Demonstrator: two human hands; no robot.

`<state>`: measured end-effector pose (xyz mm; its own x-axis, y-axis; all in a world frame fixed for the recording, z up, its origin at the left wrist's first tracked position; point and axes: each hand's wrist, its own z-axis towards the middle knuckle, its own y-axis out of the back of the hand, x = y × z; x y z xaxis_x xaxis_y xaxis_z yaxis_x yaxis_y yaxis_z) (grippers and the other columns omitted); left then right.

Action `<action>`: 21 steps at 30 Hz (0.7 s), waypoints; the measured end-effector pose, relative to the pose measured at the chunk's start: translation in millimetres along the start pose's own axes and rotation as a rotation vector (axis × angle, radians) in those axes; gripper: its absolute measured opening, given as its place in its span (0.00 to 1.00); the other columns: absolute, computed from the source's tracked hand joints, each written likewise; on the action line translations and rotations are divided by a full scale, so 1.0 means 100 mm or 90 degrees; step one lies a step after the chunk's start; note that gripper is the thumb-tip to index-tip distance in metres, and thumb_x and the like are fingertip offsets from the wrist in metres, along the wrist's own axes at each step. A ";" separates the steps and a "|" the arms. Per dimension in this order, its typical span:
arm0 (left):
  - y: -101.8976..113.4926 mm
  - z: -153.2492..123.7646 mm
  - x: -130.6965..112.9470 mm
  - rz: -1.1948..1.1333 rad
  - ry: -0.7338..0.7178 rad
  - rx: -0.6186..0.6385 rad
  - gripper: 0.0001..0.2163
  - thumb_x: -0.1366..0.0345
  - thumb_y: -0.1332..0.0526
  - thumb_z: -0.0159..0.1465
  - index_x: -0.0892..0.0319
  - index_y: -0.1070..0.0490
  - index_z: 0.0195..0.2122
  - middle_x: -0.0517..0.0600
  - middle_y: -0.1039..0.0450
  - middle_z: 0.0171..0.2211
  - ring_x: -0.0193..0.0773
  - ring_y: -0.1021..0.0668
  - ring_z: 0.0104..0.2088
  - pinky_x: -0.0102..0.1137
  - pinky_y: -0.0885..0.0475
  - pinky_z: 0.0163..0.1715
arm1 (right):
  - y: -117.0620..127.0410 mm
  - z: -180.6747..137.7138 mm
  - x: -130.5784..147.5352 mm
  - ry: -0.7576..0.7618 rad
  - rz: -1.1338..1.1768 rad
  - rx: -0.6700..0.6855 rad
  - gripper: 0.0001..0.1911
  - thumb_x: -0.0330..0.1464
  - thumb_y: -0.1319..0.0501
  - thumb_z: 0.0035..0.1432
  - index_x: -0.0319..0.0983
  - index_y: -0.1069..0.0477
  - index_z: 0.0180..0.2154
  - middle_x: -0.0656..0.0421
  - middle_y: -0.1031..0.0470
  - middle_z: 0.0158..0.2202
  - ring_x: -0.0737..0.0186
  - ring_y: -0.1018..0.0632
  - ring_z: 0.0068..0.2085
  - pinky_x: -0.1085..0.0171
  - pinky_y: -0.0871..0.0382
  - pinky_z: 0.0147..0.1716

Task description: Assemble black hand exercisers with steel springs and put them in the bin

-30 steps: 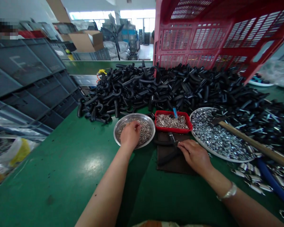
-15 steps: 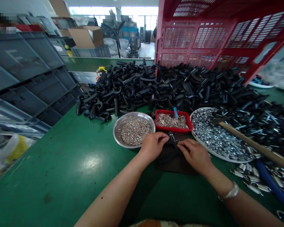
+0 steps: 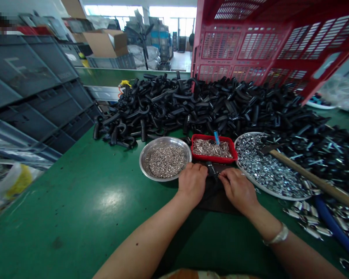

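A black plastic handle [image 3: 211, 169] lies on a dark mat [image 3: 221, 205] in front of me, its lower part mostly hidden by my hands. My left hand [image 3: 192, 183] is curled closed around its left side, knuckles up. From the right, my right hand [image 3: 239, 189] pinches a tiny shiny metal piece [image 3: 218, 174] against the handle; its shape is too small to make out. Just behind stands a red tray [image 3: 235, 155] of small metal pins. To the left is a steel bowl [image 3: 144, 167] full of tiny metal parts.
Black handles [image 3: 174, 104] are heaped across the back of the green table [image 3: 75, 217]. At right, a hammer [image 3: 305, 170] lies across a white dish [image 3: 257, 182] of shiny metal rings. Springs [image 3: 308, 217] lie nearby. A red crate [image 3: 235, 46] stands behind; grey bins [image 3: 31, 73] are stacked left.
My left hand has turned from a fingertip pinch near the handle's top to a curled grip lower beside it. My right hand keeps its pinch almost in place.
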<state>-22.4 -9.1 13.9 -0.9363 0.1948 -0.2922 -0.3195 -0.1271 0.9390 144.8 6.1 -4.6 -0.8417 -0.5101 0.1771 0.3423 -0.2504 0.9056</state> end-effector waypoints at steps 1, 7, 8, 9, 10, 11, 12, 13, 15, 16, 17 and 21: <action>0.00 0.00 0.00 0.012 -0.002 0.013 0.08 0.66 0.49 0.63 0.59 0.30 0.34 0.52 0.27 0.33 0.41 0.29 0.37 0.32 0.35 0.32 | 0.00 0.01 -0.01 0.006 0.016 0.000 0.09 0.34 0.50 0.59 0.38 0.35 0.32 0.54 0.30 0.30 0.58 0.29 0.34 0.61 0.37 0.33; 0.00 0.00 0.01 0.010 -0.002 0.026 0.08 0.65 0.48 0.62 0.59 0.30 0.32 0.52 0.27 0.30 0.42 0.28 0.34 0.32 0.35 0.30 | -0.02 0.05 -0.04 -0.042 0.145 -0.020 0.07 0.33 0.46 0.57 0.37 0.33 0.32 0.55 0.28 0.29 0.61 0.27 0.31 0.63 0.33 0.30; 0.01 0.00 0.01 0.006 -0.001 0.029 0.08 0.65 0.48 0.62 0.59 0.30 0.33 0.52 0.27 0.30 0.42 0.28 0.34 0.32 0.35 0.30 | -0.03 0.04 -0.04 -0.047 0.158 -0.027 0.07 0.33 0.46 0.56 0.37 0.32 0.33 0.55 0.27 0.30 0.61 0.27 0.31 0.63 0.33 0.30; 0.02 0.00 0.02 0.001 0.002 0.034 0.09 0.64 0.48 0.62 0.59 0.30 0.33 0.52 0.27 0.30 0.42 0.28 0.34 0.32 0.35 0.30 | -0.03 0.04 -0.03 -0.045 0.167 -0.035 0.07 0.33 0.45 0.56 0.37 0.31 0.34 0.56 0.27 0.30 0.61 0.26 0.32 0.63 0.32 0.31; 0.03 -0.01 0.02 -0.004 0.007 0.041 0.09 0.64 0.48 0.63 0.59 0.30 0.33 0.52 0.27 0.30 0.41 0.28 0.34 0.32 0.35 0.31 | -0.03 0.03 -0.02 -0.035 0.170 -0.045 0.07 0.33 0.45 0.56 0.38 0.31 0.35 0.56 0.26 0.30 0.61 0.26 0.32 0.63 0.32 0.32; 0.04 -0.01 0.02 -0.008 0.013 0.049 0.09 0.63 0.48 0.63 0.59 0.29 0.33 0.52 0.27 0.31 0.41 0.27 0.34 0.32 0.35 0.32 | -0.03 0.02 -0.01 -0.019 0.169 -0.054 0.08 0.33 0.45 0.56 0.38 0.30 0.36 0.56 0.26 0.30 0.61 0.26 0.33 0.62 0.32 0.33; 0.05 -0.01 0.02 -0.012 0.018 0.056 0.10 0.63 0.48 0.63 0.59 0.29 0.33 0.53 0.27 0.31 0.41 0.27 0.34 0.32 0.34 0.32 | -0.03 0.01 0.00 0.000 0.163 -0.062 0.08 0.32 0.45 0.57 0.38 0.30 0.36 0.56 0.26 0.31 0.61 0.26 0.34 0.62 0.32 0.34; 0.06 -0.02 0.02 -0.015 0.021 0.062 0.10 0.63 0.48 0.62 0.59 0.29 0.34 0.53 0.27 0.31 0.40 0.27 0.34 0.32 0.34 0.33 | -0.04 0.00 0.01 0.016 0.151 -0.070 0.08 0.31 0.46 0.57 0.38 0.29 0.37 0.55 0.25 0.32 0.60 0.26 0.35 0.61 0.32 0.35; 0.06 -0.02 0.02 -0.024 0.021 0.062 0.10 0.63 0.48 0.62 0.59 0.29 0.33 0.53 0.27 0.31 0.41 0.27 0.35 0.32 0.34 0.33 | -0.05 -0.02 0.03 0.034 0.122 -0.085 0.09 0.30 0.46 0.57 0.39 0.29 0.38 0.55 0.25 0.33 0.59 0.26 0.37 0.61 0.31 0.36; 0.06 -0.02 0.02 -0.029 0.019 0.060 0.10 0.63 0.48 0.62 0.59 0.29 0.33 0.53 0.27 0.31 0.42 0.27 0.35 0.33 0.34 0.33 | -0.06 -0.03 0.03 0.036 0.110 -0.092 0.09 0.30 0.46 0.57 0.39 0.29 0.38 0.55 0.24 0.34 0.59 0.26 0.37 0.60 0.31 0.36; 0.06 -0.02 0.02 -0.035 0.019 0.058 0.10 0.63 0.48 0.62 0.59 0.29 0.33 0.53 0.27 0.31 0.42 0.27 0.35 0.34 0.34 0.33 | -0.08 -0.04 0.04 0.036 0.100 -0.099 0.09 0.30 0.46 0.57 0.39 0.28 0.38 0.55 0.24 0.34 0.59 0.25 0.37 0.60 0.31 0.36; 0.06 -0.02 0.03 -0.056 0.032 0.063 0.10 0.63 0.48 0.62 0.59 0.29 0.34 0.53 0.28 0.31 0.41 0.27 0.35 0.33 0.34 0.35 | -0.11 -0.07 0.03 0.037 0.060 -0.113 0.10 0.29 0.46 0.57 0.39 0.28 0.37 0.55 0.24 0.34 0.59 0.25 0.37 0.61 0.31 0.36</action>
<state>-27.7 -11.1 17.9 -0.9123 0.1512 -0.3805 -0.3869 -0.0144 0.9220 141.3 1.8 -16.3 -0.7787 -0.5834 0.2308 0.4913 -0.3383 0.8026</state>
